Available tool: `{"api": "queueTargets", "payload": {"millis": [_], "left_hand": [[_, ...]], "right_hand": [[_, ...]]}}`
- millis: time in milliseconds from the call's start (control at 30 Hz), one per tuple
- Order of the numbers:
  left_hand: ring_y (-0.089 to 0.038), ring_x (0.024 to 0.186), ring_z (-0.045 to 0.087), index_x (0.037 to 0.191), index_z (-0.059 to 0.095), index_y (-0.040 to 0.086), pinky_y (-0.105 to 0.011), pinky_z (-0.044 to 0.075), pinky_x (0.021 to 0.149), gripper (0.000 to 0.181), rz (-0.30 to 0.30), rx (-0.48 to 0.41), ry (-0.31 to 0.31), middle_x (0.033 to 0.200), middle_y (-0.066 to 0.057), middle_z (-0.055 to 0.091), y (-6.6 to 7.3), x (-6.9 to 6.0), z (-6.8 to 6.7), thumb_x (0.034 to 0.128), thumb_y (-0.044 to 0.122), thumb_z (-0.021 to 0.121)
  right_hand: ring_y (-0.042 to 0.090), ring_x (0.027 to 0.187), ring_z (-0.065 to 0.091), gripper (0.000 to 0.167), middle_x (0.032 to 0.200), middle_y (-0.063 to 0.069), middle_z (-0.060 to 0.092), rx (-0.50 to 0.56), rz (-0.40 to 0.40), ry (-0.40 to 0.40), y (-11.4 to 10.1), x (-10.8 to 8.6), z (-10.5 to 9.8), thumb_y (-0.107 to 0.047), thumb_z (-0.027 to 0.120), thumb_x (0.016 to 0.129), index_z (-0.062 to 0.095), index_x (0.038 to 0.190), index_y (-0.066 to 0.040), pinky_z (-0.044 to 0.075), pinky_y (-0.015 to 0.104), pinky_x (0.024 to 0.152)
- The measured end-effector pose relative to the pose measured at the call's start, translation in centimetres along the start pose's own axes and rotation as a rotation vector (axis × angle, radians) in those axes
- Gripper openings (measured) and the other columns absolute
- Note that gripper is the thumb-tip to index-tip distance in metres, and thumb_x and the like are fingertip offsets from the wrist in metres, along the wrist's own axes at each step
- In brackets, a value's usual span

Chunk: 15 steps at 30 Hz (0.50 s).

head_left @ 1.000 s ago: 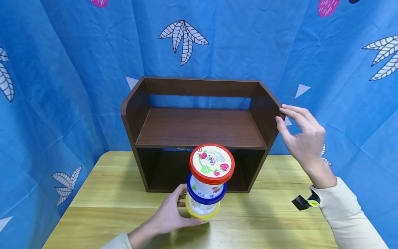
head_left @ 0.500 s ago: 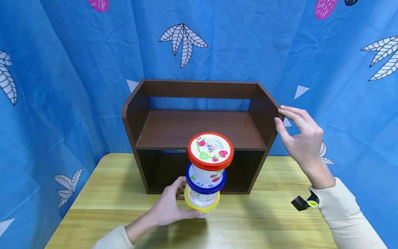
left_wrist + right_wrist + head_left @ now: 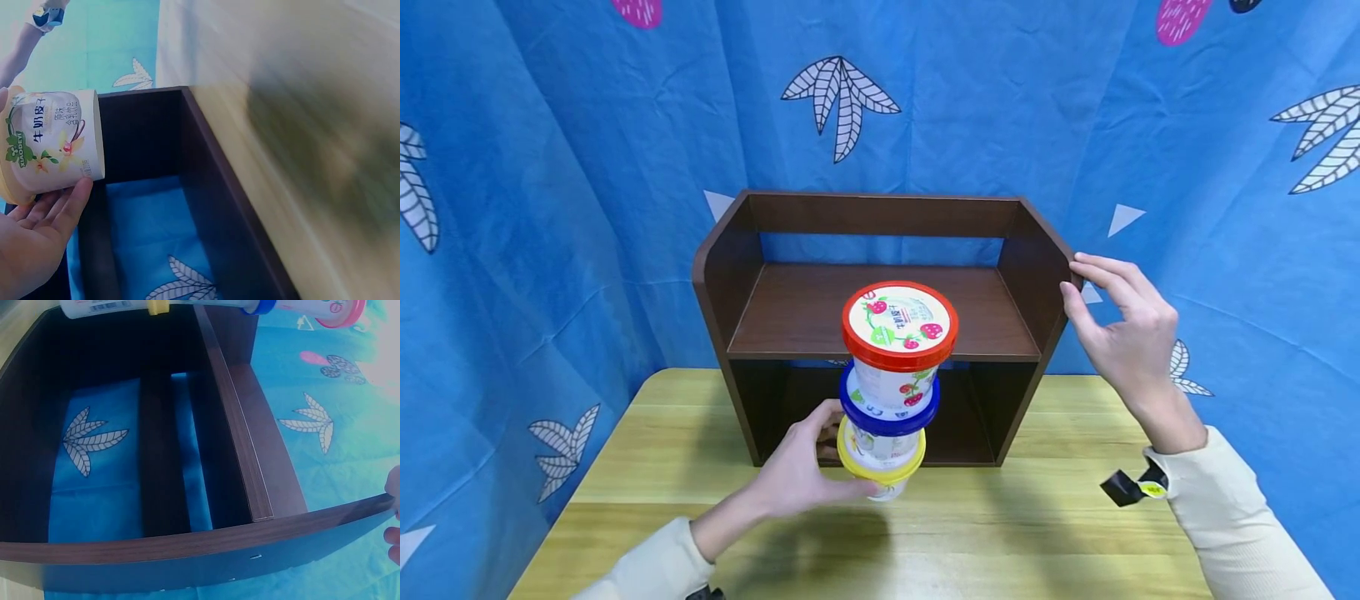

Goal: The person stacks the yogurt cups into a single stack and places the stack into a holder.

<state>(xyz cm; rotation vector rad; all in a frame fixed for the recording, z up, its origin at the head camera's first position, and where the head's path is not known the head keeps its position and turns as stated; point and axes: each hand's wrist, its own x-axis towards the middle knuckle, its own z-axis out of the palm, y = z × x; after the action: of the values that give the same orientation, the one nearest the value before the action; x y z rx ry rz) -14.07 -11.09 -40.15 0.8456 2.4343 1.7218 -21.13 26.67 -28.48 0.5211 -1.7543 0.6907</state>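
Note:
Three lidded tubs stand stacked in the air in front of the shelf: a red-lidded tub point(image 3: 898, 327) on top, a blue-lidded tub point(image 3: 887, 408) in the middle, a yellow-lidded tub point(image 3: 883, 467) at the bottom. My left hand point(image 3: 801, 467) grips the yellow-lidded tub from the left, thumb in front and fingers behind. The left wrist view shows that tub point(image 3: 56, 140) lying sideways in the picture, with fingers under it. My right hand point(image 3: 1127, 321) touches the upper right side of the dark brown shelf point(image 3: 883, 304) with its fingertips; the right wrist view catches only those fingers point(image 3: 392, 534).
The two-level shelf rests on a light wooden table point(image 3: 647, 467). A blue patterned curtain point(image 3: 985, 100) hangs behind and at both sides. A black strap end point(image 3: 1123, 489) sticks out at the right cuff.
My left hand has raised the tub stack off the table and shifted it slightly left; the red lid now overlaps the upper shelf board in view. My right hand stays at the shelf's side.

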Motion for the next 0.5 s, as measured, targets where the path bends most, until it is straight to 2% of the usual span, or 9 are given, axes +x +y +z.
{"api": "queueTargets", "payload": {"millis": [333, 500], "left_hand": [[-0.018, 0.111, 0.073, 0.141, 0.05, 0.015, -0.029, 0.065, 0.089, 0.076, 0.076, 0.03, 0.001, 0.13, -0.007, 0.069, 1.9, 1.0, -1.4, 0.0794, 0.02, 0.094], [-0.02, 0.111, 0.073, 0.14, 0.051, 0.013, -0.028, 0.065, 0.089, 0.074, 0.093, 0.043, 0.004, 0.13, -0.008, 0.069, 2.9, 1.4, -2.2, 0.08, 0.019, 0.094]], "right_hand": [[0.035, 0.105, 0.073, 0.028, 0.118, 0.019, 0.079, -0.004, -0.005, -0.008, 0.0, 0.0, -0.1, -0.003, 0.081, 0.087, 0.079, 0.115, 0.0, 0.041, -0.001, 0.093], [0.03, 0.106, 0.074, 0.028, 0.117, 0.019, 0.079, -0.006, -0.002, -0.008, 0.1, 0.0, 0.0, -0.003, 0.082, 0.086, 0.08, 0.114, 0.0, 0.041, -0.002, 0.093]]}}
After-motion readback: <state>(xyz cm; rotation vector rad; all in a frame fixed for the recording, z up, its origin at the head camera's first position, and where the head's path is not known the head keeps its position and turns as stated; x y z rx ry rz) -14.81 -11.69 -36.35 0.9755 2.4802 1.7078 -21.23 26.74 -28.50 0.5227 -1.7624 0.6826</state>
